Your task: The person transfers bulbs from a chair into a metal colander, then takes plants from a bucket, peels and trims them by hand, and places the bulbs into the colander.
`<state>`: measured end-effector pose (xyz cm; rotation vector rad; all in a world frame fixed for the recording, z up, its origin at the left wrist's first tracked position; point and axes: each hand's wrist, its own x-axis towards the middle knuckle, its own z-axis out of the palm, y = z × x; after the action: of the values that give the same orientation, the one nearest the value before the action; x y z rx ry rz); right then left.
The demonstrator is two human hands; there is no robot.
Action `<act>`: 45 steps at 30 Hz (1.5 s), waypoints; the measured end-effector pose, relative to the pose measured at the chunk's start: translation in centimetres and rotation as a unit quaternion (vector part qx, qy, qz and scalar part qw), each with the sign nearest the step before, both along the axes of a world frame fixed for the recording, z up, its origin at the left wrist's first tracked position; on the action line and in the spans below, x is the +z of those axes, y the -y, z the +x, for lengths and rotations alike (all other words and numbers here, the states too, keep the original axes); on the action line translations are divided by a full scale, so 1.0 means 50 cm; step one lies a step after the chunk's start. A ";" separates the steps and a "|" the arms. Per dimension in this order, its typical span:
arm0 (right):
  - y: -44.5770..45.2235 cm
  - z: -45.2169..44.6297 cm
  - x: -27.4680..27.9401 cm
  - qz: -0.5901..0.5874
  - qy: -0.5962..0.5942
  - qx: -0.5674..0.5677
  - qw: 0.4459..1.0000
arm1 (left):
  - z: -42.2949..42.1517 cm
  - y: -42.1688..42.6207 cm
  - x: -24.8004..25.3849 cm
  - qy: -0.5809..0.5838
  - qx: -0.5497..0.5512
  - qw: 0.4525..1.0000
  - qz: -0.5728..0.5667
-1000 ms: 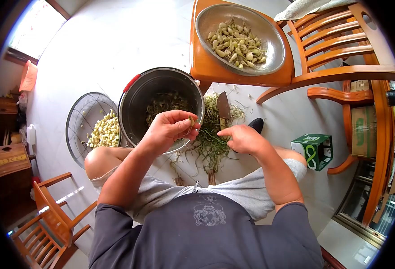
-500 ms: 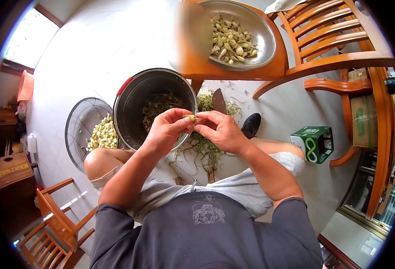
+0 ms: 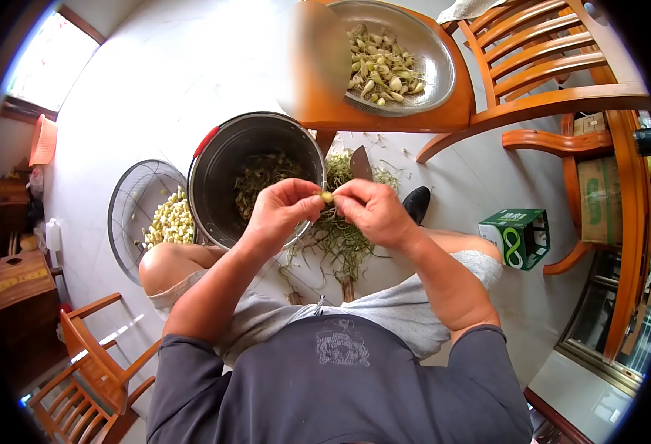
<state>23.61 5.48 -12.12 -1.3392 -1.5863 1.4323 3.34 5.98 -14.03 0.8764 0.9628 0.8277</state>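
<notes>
Between both hands is a small yellowish-green bulb (image 3: 327, 197). My left hand (image 3: 284, 210) pinches it from the left, and my right hand (image 3: 373, 213) pinches its other side. Just beyond and left of the hands, a dark bucket (image 3: 214, 170) with a red grip holds dry scraps. Peeled pale bulbs (image 3: 170, 219) lie in a wire basket (image 3: 124, 194) on the left. A metal strainer (image 3: 438, 70) of unpeeled bulbs rests on a wooden chair seat. Green trimmings (image 3: 336, 240) and a knife blade (image 3: 360, 164) are on the floor under and beyond my right hand.
A green box (image 3: 516, 237) stands on the floor at the right, near a slatted wooden chair (image 3: 547, 103). Another wooden chair (image 3: 96, 355) is at the lower left. A dark shoe (image 3: 416, 204) is beyond my right knee. A blur covers part of the seat's left side.
My right hand has come from above the trimmings to meet my left hand at the bulb. The view has shifted slightly, and a blur now covers the strainer's left edge.
</notes>
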 end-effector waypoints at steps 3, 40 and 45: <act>-0.028 0.025 0.031 0.003 -0.079 -0.037 0.996 | -0.016 -0.020 0.004 0.004 0.055 0.998 -0.029; -0.079 0.045 0.031 0.123 0.244 0.137 0.952 | -0.167 -0.113 -0.449 -0.394 -0.082 0.898 -0.176; -0.070 0.022 0.011 0.128 0.226 0.177 0.949 | -0.190 -0.097 -0.238 -0.189 -0.014 0.960 -0.206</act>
<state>24.72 9.01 -11.55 -1.3324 -2.3234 1.0977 -6.16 10.84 -25.91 0.6896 1.3952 0.4124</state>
